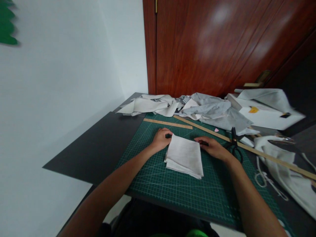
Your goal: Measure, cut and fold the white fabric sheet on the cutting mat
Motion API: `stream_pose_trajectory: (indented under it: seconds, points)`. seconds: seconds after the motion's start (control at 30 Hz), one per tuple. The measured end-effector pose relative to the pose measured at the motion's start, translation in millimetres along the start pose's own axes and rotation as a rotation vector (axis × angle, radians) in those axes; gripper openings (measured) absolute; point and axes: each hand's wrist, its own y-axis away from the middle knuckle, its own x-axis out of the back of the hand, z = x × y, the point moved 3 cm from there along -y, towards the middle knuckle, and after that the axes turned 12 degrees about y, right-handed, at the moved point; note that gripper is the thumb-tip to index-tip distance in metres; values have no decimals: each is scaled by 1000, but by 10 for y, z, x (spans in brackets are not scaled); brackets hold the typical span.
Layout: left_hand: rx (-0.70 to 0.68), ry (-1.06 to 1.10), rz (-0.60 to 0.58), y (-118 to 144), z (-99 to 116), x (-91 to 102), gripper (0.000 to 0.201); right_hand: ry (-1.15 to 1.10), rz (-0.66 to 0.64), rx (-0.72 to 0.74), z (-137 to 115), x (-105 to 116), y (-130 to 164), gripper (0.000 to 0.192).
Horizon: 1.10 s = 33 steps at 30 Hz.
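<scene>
A folded white cloth (185,154) lies in uneven layers on the green cutting mat (158,179). My left hand (161,139) is at its far left corner, thumb and forefinger closed on the edge. By the far right corner is my right hand (211,146), its fingers stretched out and slightly apart, the fingertips right beside the cloth's edge. Whether they touch it is hard to tell. Black scissors (234,146) lie just to the right of my right hand. A short wooden ruler (168,123) lies beyond the cloth.
A long wooden ruler (214,133) slants across the mat's right side. Crumpled white fabric (153,104) and grey fabric (209,107) are piled at the back, near a white box (266,113). Fabric with a cord (283,164) lies right. A wall and wooden door (197,46) bound the table.
</scene>
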Motion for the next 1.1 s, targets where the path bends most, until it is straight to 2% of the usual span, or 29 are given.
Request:
stream_pose_trajectory:
  seconds: [0.2, 0.37, 0.57, 0.83, 1.1]
  points:
    - [-32, 88, -23, 0, -3, -25, 25, -36, 0, -12, -20, -8, -7, 25]
    - [-36, 76, -37, 17, -27, -38, 23, -97, 0, -76, 51, -21, -11, 28]
    - [-65, 27, -39, 39, 14, -30, 20, -66, -24, -30, 2, 0, 1, 26]
    - [-94, -25, -99, 10, 92, 5, 24, -94, 13, -73, 22, -12, -24, 26]
    - [-86, 6, -101, 10, 42, -5, 21, -71, 18, -65, 8, 5, -18, 23]
